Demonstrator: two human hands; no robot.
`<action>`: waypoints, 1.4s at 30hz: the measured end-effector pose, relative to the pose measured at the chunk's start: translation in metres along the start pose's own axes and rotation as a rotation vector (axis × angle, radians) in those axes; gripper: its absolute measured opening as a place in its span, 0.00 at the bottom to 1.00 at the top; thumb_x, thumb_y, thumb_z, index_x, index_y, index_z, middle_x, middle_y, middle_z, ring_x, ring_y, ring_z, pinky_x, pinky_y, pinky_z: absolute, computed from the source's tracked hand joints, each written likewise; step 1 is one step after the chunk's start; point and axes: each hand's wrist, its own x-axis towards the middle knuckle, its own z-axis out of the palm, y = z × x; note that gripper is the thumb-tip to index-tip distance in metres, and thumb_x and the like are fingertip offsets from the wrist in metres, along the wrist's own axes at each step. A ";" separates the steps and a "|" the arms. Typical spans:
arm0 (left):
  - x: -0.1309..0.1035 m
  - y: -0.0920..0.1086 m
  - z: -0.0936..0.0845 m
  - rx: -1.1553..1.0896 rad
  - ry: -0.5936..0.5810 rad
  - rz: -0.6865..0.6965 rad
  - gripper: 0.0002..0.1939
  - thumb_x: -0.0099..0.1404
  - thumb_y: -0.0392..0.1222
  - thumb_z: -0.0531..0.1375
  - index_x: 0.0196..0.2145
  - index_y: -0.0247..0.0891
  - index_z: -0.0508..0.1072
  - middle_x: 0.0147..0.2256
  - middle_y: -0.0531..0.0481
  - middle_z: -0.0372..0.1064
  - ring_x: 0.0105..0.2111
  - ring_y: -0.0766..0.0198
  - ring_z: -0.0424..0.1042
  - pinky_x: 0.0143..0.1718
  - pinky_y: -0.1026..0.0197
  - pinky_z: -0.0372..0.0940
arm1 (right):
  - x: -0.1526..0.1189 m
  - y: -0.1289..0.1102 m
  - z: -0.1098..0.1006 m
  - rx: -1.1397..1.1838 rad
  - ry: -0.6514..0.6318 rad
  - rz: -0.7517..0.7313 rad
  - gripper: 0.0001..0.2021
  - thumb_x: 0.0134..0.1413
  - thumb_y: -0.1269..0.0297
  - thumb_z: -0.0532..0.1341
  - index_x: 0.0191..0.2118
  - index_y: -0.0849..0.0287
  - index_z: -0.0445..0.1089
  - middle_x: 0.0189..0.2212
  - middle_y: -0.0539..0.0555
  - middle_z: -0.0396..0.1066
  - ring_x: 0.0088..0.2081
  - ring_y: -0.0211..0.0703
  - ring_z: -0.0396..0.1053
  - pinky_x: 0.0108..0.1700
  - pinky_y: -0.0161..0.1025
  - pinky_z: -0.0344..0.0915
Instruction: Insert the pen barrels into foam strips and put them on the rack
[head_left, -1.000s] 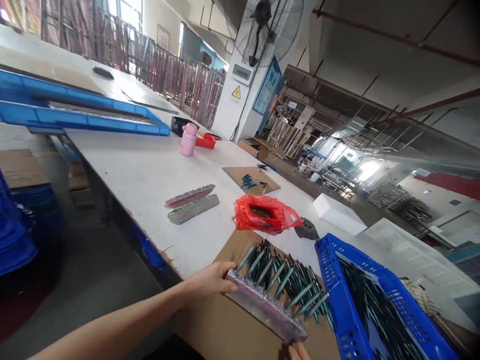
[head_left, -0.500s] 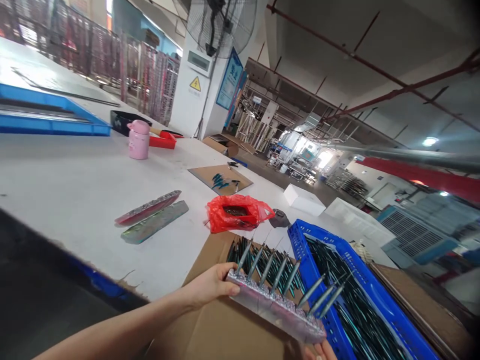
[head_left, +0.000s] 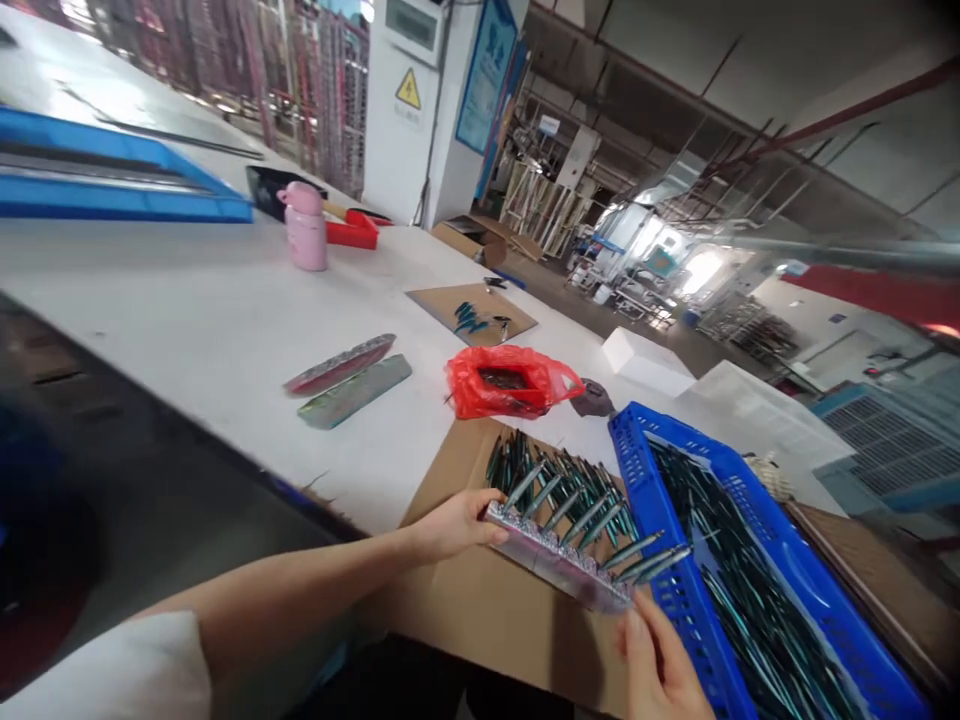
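Note:
My left hand (head_left: pixel 457 525) pinches the left end of a long foil-wrapped strip (head_left: pixel 559 565) between thumb and fingers. My right hand (head_left: pixel 664 660) is closed at the strip's right end, its fingertips against the lower corner. A row of slim, pointed, dark metallic spindle-shaped pieces (head_left: pixel 600 522) stands tilted in the strip's top edge. Beneath the strip lies a cardboard sheet (head_left: pixel 480 610), with a pile of similar dark teal pieces (head_left: pixel 514 455) on its far part. To the right, a blue plastic crate (head_left: pixel 694 635) holds many more of them.
Two more strips (head_left: pixel 356 390) lie on the white table (head_left: pixel 225 310). Beyond the cardboard sits a red plastic bag (head_left: pixel 465 385) around an open container. Farther back are a small board (head_left: pixel 439 305) with several blue pieces, a pink bottle (head_left: pixel 306 230) and a blue tray (head_left: pixel 217 207).
The view has tilted downward and shifted left, so the table items appear higher and farther right. Both hands still hold the strip, which looks slightly farther away; more of my right hand shows.

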 end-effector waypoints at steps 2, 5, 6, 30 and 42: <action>-0.008 -0.007 -0.004 0.020 0.050 0.008 0.14 0.48 0.43 0.64 0.28 0.34 0.63 0.24 0.58 0.56 0.26 0.71 0.55 0.28 0.69 0.52 | 0.007 -0.020 0.014 -0.140 -0.116 -0.010 0.27 0.40 0.43 0.58 0.44 0.57 0.69 0.31 0.51 0.74 0.30 0.42 0.70 0.34 0.35 0.65; -0.015 -0.015 -0.006 0.002 0.077 0.033 0.14 0.49 0.42 0.63 0.28 0.34 0.63 0.24 0.58 0.57 0.26 0.71 0.56 0.28 0.70 0.52 | 0.021 -0.033 0.032 -0.327 -0.288 -0.071 0.26 0.42 0.43 0.56 0.44 0.54 0.69 0.26 0.50 0.73 0.27 0.42 0.69 0.31 0.36 0.62; -0.016 -0.017 -0.006 0.006 0.077 0.041 0.14 0.49 0.42 0.63 0.29 0.34 0.63 0.24 0.58 0.58 0.26 0.71 0.56 0.29 0.70 0.53 | 0.024 -0.034 0.037 -0.373 -0.321 -0.096 0.25 0.42 0.43 0.56 0.43 0.53 0.69 0.26 0.50 0.73 0.26 0.43 0.69 0.31 0.36 0.62; -0.014 -0.015 -0.010 0.176 0.123 -0.057 0.13 0.48 0.42 0.62 0.32 0.36 0.64 0.25 0.58 0.60 0.26 0.70 0.59 0.27 0.70 0.56 | 0.022 -0.027 0.043 -0.274 -0.211 -0.130 0.22 0.39 0.43 0.58 0.36 0.54 0.71 0.30 0.51 0.73 0.34 0.45 0.67 0.36 0.36 0.60; -0.010 -0.011 -0.012 0.038 0.115 -0.138 0.17 0.46 0.45 0.63 0.32 0.36 0.65 0.26 0.55 0.62 0.26 0.69 0.63 0.26 0.66 0.63 | 0.011 0.049 0.032 -0.317 -0.093 -0.106 0.21 0.42 0.49 0.56 0.42 0.53 0.68 0.31 0.51 0.71 0.33 0.46 0.68 0.35 0.39 0.63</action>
